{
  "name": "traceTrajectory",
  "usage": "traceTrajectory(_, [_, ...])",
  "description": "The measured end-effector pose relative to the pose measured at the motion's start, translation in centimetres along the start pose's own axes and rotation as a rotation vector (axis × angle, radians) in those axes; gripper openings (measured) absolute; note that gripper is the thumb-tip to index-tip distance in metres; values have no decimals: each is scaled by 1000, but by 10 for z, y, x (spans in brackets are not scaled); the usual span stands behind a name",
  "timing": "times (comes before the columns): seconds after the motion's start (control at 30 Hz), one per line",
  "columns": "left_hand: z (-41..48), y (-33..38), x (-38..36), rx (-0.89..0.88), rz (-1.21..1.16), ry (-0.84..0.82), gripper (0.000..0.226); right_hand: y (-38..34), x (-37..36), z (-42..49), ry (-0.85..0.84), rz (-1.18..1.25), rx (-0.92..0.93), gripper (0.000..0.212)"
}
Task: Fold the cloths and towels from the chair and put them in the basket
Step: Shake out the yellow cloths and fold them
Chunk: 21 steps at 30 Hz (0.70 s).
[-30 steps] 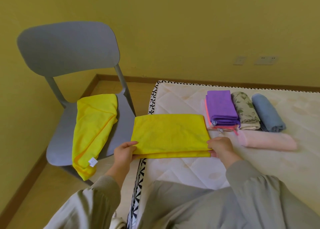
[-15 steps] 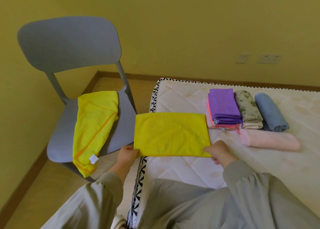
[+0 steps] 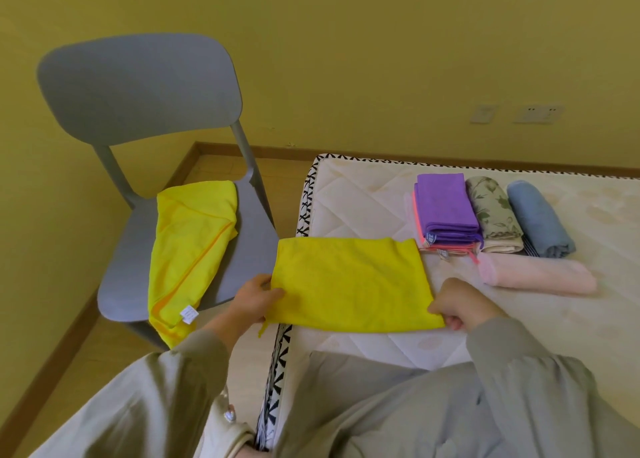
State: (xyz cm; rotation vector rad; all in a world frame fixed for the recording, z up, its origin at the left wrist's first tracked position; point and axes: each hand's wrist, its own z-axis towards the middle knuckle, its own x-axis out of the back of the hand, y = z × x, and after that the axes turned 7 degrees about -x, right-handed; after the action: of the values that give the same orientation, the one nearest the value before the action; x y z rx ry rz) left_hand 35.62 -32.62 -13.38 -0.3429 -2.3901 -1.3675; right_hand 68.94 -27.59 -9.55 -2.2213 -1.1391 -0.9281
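A folded yellow cloth [image 3: 349,283] lies at the centre of the frame on the near corner of the mattress [image 3: 346,201]. The left hand [image 3: 254,300] pinches its lower left corner and the right hand [image 3: 457,305] pinches its lower right corner (fingers curled under the edge). At centre left, a second yellow cloth [image 3: 190,250] drapes over the seat of the grey chair [image 3: 138,87]. At right on the mattress sit a folded purple cloth [image 3: 443,205], a floral roll [image 3: 493,212], a blue roll [image 3: 536,218] and a pink roll [image 3: 536,274].
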Motion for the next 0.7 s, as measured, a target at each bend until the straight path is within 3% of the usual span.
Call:
traceTrajectory(0.1, [1,5,-10,-274,344,322,46,-17,-1,-5,306,-67,30,30])
traceTrajectory(0.17, [2,13,-21,-435,489,339,49,-36,-6,-10,492,-45,158,33])
traceTrajectory(0.23, [8,21,-38,-525,694,252,52,-56,-20,-11,599,-111,386,31])
traceTrajectory(0.3, [17,27,-56,-570,849,171,55,-68,-41,-6,606,-192,546,33])
traceTrajectory(0.43, [40,38,-89,-571,928,106,55,-83,-74,20,464,-240,647,53])
traceTrajectory(0.7, [65,19,-106,-606,979,122,58,-70,-92,60,532,-272,609,59])
